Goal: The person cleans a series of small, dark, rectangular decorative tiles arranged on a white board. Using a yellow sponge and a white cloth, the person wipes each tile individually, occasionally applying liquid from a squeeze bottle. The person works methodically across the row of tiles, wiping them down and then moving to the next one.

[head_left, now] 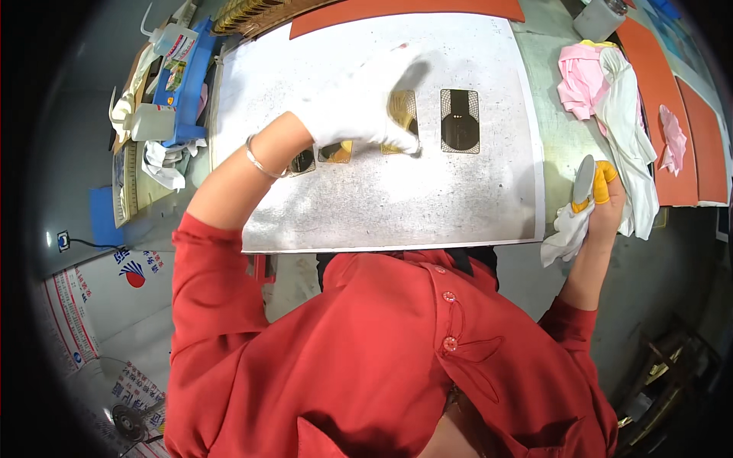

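Observation:
My left hand, in a white glove, is spread over the white-edged grey work board, thumb and fingers apart. Beneath it lies a gold-and-black patterned metal plate, partly covered; whether the thumb touches it I cannot tell. A similar plate, with a black circle and bar, lies uncovered to the right. Two more plates show partly by my left wrist. My right hand, with yellow finger covers, is closed at the board's right around a flat grey disc; a white cloth hangs below it.
Pink and white cloths lie to the right beside orange mats. A bottle stands at the far right. At the left are a blue tray and a clear squeeze bottle. An orange strip borders the board's far edge.

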### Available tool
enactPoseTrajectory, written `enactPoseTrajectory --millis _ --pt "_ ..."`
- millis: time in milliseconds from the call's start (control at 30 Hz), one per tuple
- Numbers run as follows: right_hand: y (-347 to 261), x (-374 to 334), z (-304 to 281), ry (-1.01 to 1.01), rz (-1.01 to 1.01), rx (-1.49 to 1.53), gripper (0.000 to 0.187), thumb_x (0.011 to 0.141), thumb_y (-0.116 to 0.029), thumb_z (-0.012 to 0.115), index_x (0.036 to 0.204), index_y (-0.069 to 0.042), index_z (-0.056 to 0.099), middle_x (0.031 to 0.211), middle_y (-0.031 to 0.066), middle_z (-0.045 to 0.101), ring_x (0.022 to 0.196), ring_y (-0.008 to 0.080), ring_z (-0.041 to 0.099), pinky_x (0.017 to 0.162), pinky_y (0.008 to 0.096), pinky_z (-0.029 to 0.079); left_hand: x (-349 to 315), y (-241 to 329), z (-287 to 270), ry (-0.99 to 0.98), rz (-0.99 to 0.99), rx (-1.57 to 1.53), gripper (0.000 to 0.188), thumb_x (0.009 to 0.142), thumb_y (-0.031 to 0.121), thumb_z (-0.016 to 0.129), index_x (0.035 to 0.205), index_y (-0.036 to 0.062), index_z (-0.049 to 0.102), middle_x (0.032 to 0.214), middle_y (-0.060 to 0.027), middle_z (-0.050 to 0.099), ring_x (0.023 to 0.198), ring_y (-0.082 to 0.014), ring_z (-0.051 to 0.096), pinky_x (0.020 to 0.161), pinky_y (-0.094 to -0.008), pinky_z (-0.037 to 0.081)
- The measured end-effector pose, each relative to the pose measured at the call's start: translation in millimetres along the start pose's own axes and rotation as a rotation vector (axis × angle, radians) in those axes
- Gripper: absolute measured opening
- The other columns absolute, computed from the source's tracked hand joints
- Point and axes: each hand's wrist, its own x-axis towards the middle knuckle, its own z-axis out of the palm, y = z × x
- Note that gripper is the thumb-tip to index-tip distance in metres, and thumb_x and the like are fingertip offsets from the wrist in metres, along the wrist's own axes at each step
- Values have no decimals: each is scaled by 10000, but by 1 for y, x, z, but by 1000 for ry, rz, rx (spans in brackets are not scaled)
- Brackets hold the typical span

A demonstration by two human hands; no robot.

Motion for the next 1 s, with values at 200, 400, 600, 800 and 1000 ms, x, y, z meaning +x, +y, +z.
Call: enactPoseTrajectory --millis 200,400,600,800,1000 --pt "0 -1 -1 0 2 -111 164 905 -145 533 973 -1 572 729 -22 525 585 37 463 480 186 377 -26 -1 16 2 -67 137 882 582 334 789 1321 103 367 1260 -181 465 1156 -356 438 1016 -431 300" --pt "-22 -11 40 21 -36 -19 206 927 -193 498 1031 -21 543 799 -5 550 637 69 521 523 210 445 -34 26 39 264 -128 95 766 625 330 762 1258 81 412 1095 -141 551 1029 -323 515 948 -422 347" --pt "-21 -14 119 -194 216 585 231 944 -259 460 1037 -62 538 841 25 589 696 112 579 597 235 485 -49 74 22 373 -253 -311 555 654 399 741 996 -11 588 847 -157 606 785 -286 590 708 -353 471" --pt "-28 -31 190 -350 275 585 248 942 -225 451 1081 -32 521 896 72 605 744 159 607 632 278 517 -81 95 39 -68 -353 -727 341 781 297 629 965 10 614 737 -136 637 634 -210 610 593 -334 485" --pt "-17 -32 213 -542 562 644 278 938 -226 423 1073 -7 528 925 86 610 762 170 616 651 291 524 -137 82 17 125 -284 -263 333 715 416 672 811 98 655 587 -114 589 558 -302 599 548 -379 487"
